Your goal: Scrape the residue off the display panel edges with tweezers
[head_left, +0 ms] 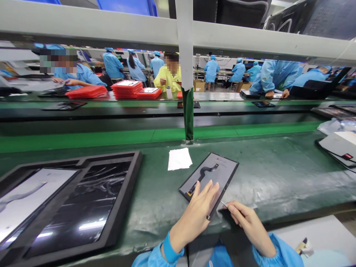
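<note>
A tablet-sized display panel [222,173] lies at a slant on the green bench, its grey back facing up. A dark ribbon cable [209,169] snakes across that back. My left hand [193,213] rests on the panel's near part with fingers stretched out and spread, covering some of the surface. In my right hand [249,220], thumb and fingers pinch a thin metal tool [223,204], possibly tweezers. Its tip meets the panel's right edge, close to my left fingers. Behind the panel's upper left lies a small stack of white paper sheets [179,158].
At the left, a black foam tray [136,163] holds more display panels. A metal post [188,115] rises behind the bench below a shelf beam [83,20]. Red stacks [126,89] and co-workers in blue or yellow are beyond. A white case [340,146] lies at the right.
</note>
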Motion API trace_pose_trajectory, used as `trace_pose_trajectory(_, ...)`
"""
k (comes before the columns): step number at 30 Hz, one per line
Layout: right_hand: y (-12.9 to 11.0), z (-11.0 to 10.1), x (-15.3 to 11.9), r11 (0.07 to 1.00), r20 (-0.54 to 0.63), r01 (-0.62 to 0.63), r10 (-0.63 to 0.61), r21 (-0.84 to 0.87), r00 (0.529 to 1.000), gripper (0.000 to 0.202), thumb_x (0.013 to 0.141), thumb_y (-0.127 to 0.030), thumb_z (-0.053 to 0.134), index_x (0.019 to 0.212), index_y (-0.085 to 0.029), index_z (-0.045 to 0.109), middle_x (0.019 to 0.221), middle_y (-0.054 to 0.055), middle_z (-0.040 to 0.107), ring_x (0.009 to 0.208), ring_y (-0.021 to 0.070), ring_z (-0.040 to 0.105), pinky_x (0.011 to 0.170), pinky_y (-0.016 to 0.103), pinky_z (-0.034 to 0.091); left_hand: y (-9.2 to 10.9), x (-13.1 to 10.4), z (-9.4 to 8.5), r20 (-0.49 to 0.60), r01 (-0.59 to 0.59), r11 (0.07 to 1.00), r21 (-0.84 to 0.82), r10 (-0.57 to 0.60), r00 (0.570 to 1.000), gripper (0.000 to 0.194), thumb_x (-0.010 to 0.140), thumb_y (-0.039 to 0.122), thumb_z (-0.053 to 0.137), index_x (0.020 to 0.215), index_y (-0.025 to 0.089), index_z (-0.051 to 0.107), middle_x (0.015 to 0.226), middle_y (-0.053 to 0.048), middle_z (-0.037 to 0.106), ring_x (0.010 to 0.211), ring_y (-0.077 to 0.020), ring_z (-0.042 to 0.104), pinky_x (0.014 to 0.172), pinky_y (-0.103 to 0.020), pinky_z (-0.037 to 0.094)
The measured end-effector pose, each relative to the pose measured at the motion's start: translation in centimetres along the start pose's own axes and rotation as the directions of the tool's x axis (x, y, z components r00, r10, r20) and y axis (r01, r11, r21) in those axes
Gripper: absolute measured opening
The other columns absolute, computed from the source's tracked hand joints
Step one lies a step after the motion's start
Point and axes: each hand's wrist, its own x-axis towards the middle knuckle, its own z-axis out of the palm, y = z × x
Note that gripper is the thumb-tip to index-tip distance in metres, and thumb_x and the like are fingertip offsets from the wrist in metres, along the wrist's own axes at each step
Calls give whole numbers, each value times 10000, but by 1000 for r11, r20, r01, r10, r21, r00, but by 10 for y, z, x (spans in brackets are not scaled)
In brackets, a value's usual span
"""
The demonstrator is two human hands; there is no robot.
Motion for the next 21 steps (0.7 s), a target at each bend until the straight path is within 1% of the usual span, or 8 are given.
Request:
trace_pose_trajectory(3, -1, 1, 0, 1000, 7, 3, -4, 16, 1000, 548, 854, -747, 526, 798, -212, 627, 582, -45, 431, 566, 144, 401, 549, 264, 322, -1, 0, 1, 3, 3, 1000, -2, -3, 1000, 1081, 664, -133, 413, 1586, 279, 29, 1573, -138, 411, 1509, -281, 239, 1181, -700, 151)
trace_pose_trajectory(5, 0, 0, 0, 999, 8, 6, -6, 33, 1000, 515, 851, -724, 558, 796, -214, 599, 595, -45, 462, 574, 142, 423, 567, 262, 341, -1, -1, 1, -3, 3, 1000, -1, -3, 1000, 1081, 659, -132, 406, 1587, 276, 31, 1571, -138, 415, 1509, -279, 245, 1181, -703, 149)
trace_pose_trajectory(8, 2, -2, 1, 1000, 16, 18, -18, 8, 1000, 515, 884, -701, 532, 766, -206, 612, 616, -29, 493, 568, 137, 432, 563, 266, 341, -1, -1, 1, -4, -3, 1000, 0, 3, 1000, 1094, 640, -134, 395, 1588, 271, 29, 1570, -135, 416, 1512, -272, 242, 1182, -703, 150)
trace_pose_trajectory(9, 2, -2, 1, 1000, 23, 20, -20, -8, 1000, 532, 892, -707, 512, 767, -203, 628, 613, -28, 483, 560, 136, 422, 551, 268, 331, -1, -1, 1, -1, -4, 1000, 0, 4, 1000, 1106, 626, -136, 391, 1587, 271, 27, 1572, -134, 412, 1514, -269, 239, 1182, -704, 151)
trace_pose_trajectory(12, 1, -3, 1, 999, 40, 8, -7, -39, 999, 588, 910, -732, 443, 801, -198, 664, 563, -50, 387, 527, 131, 362, 523, 271, 281, 0, -1, 0, 6, 1, 1000, 1, -1, 1000, 1128, 594, -140, 382, 1584, 271, 32, 1573, -132, 411, 1515, -265, 238, 1181, -705, 154)
trace_pose_trajectory(13, 0, -3, 0, 999, 41, 8, -7, -36, 999, 588, 911, -732, 440, 812, -198, 665, 560, -52, 381, 529, 131, 359, 526, 271, 279, 0, -1, 0, 6, 2, 1000, 0, -2, 1000, 1126, 593, -139, 383, 1584, 269, 37, 1573, -133, 411, 1515, -264, 239, 1183, -704, 152)
trace_pose_trajectory(18, 3, -1, 1, 1000, 40, 29, -29, 10, 999, 485, 903, -669, 543, 801, -203, 628, 636, -24, 522, 600, 142, 461, 578, 263, 340, -1, -2, 0, 13, 0, 1000, -6, 0, 1000, 1094, 624, -135, 395, 1579, 268, 46, 1578, -139, 399, 1518, -264, 231, 1185, -699, 147)
trace_pose_trajectory(21, 6, -1, 2, 1000, 39, 25, -26, 10, 999, 520, 918, -671, 516, 743, -195, 632, 611, -25, 492, 569, 130, 432, 543, 259, 317, -1, -2, -1, 21, -1, 1000, -5, 1, 1000, 1096, 623, -134, 404, 1573, 271, 38, 1579, -144, 397, 1518, -263, 231, 1186, -693, 150)
